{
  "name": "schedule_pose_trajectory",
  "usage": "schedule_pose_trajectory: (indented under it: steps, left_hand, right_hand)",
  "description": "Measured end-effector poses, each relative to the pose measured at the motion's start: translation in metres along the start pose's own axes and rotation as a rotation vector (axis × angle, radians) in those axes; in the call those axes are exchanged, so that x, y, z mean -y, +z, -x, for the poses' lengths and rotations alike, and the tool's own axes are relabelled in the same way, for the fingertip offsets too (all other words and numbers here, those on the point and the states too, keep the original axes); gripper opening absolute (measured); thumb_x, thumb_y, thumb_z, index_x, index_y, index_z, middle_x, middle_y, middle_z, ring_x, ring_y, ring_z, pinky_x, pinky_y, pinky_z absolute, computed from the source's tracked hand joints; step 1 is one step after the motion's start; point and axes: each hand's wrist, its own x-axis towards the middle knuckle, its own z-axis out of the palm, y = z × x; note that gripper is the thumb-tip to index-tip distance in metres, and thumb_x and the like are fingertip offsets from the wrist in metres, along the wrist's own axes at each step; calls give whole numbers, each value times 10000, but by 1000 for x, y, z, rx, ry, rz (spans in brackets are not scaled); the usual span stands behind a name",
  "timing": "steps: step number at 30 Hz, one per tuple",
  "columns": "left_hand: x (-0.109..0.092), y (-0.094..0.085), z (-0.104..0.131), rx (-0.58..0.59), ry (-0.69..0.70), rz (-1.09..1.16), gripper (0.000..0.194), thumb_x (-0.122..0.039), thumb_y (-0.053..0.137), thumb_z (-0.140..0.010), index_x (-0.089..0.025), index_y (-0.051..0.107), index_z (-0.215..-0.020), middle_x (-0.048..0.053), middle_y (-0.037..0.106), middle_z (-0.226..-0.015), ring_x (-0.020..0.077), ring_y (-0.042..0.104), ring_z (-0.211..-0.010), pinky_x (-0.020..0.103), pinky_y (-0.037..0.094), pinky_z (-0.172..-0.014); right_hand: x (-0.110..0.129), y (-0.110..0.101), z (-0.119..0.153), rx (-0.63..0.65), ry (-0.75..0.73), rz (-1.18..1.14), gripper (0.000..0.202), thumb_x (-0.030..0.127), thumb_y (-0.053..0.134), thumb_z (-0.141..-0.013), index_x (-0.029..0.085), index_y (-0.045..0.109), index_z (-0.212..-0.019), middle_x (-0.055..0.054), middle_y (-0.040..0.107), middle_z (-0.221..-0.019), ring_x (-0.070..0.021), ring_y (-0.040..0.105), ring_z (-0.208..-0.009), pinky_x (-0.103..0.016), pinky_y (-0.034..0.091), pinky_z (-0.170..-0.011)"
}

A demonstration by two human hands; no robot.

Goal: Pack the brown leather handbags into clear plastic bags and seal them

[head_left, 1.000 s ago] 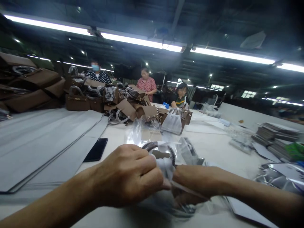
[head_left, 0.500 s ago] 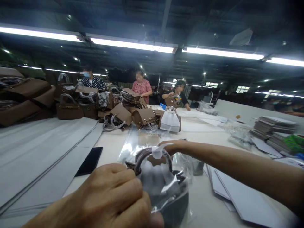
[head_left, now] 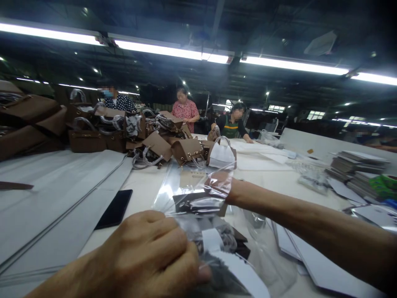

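Observation:
A brown handbag (head_left: 203, 203) stands in front of me, with film-wrapped handles (head_left: 228, 236) and white paper (head_left: 238, 269) on my side of it. A clear plastic bag (head_left: 266, 258) lies loosely around it. My left hand (head_left: 149, 248) is closed at the handbag's near left, with the edge of the plastic pinched between thumb and curled fingers. Across the top reaches my right hand (head_left: 218, 182), covered by shiny clear plastic at the far side of the handbag. Glare and blur hide its fingers.
A black phone (head_left: 114, 209) lies at the left by white sheets (head_left: 62, 198). Brown handbags (head_left: 187, 151) are heaped at the back, more (head_left: 31, 120) at far left. White boards (head_left: 322, 256) lie at right, a grey stack (head_left: 356, 169) beyond. Several co-workers (head_left: 186, 109) stand across the table.
The handbag's handles have tipped down toward me from upright. My right hand is now under clear plastic at the far side. My left hand has barely moved.

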Motion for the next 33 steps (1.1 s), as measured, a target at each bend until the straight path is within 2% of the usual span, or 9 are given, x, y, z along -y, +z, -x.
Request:
schedule_pose_trajectory:
  steps: [7, 12, 15, 17, 20, 24, 27, 30, 33]
  left_hand:
    - [19, -1, -9, -27, -82, -98, 278, -263, 534, -844, -169, 485, -587, -46, 355, -508, 88, 304, -458, 272, 190, -460]
    - [27, -4, 1, 20, -206, 16, 240, -263, 517, -857, -154, 541, -644, -44, 400, -536, 72, 338, -469, 239, 243, -471]
    - [29, -14, 8, 153, -264, 122, 188, -329, 551, -830, -160, 587, -758, -33, 484, -592, 74, 435, -530, 206, 329, -534]
    - [36, -19, 17, 285, -292, 185, 255, -414, 596, -778, -180, 594, -878, -15, 573, -704, 99, 525, -653, 251, 402, -746]
    - [56, -19, 37, 454, -368, 207, 274, -432, 579, -779, -211, 591, -941, 17, 639, -914, 163, 569, -911, 431, 252, -1010]
    - [79, -13, 54, 459, -552, 118, 223, -370, 505, -834, -179, 612, -793, 27, 648, -875, 169, 583, -862, 399, 354, -929]
    - [85, -8, 54, 411, -600, 132, 283, -387, 472, -846, -151, 603, -764, 25, 615, -803, 120, 552, -689, 269, 435, -757]
    - [89, -8, 48, 344, -584, 74, 326, -403, 453, -848, -129, 602, -754, 64, 548, -1071, 122, 552, -818, 204, 426, -724]
    - [99, -16, 40, 290, -550, 1, 401, -454, 421, -838, -107, 601, -747, 25, 505, -1139, 145, 518, -975, 240, 375, -870]
  right_hand:
    - [-4, -20, -4, -1, -28, 58, 179, 263, 547, -772, 127, 659, -739, -64, 619, -668, -119, 507, -559, -224, 314, -519]
    - [-7, -51, 28, -318, -11, -155, 463, 480, 346, -892, 126, 627, -991, -75, 629, -835, -144, 553, -729, -242, 358, -639]
    - [-15, -60, 58, -140, -116, -391, 487, 552, 398, -847, 212, 557, -1157, -35, 620, -1006, -157, 568, -877, -249, 395, -739]
    - [-27, -56, 72, 37, -70, -388, 494, 554, 536, -765, 246, 568, -1150, -22, 616, -1045, -184, 563, -937, -267, 405, -776]
    - [-46, -45, 86, 148, 44, -350, 413, 539, 564, -745, 208, 668, -969, -49, 631, -1016, -230, 541, -1001, -301, 400, -822]
    - [-52, -35, 98, 65, 70, -447, 481, 573, 390, -829, 199, 679, -922, -59, 597, -1075, -220, 524, -1008, -305, 389, -824]
    - [-47, -30, 101, 53, 38, -413, 391, 516, 508, -777, 150, 645, -756, -19, 599, -726, -130, 530, -668, -232, 391, -617]
    - [-44, -33, 104, -155, 58, -311, 349, 424, 546, -764, 135, 511, -571, 47, 411, -500, -59, 353, -473, -200, 287, -481]
    - [-45, -51, 115, -392, 45, -205, 377, 389, 549, -768, 143, 419, -515, 59, 336, -482, -43, 299, -458, -200, 256, -477]
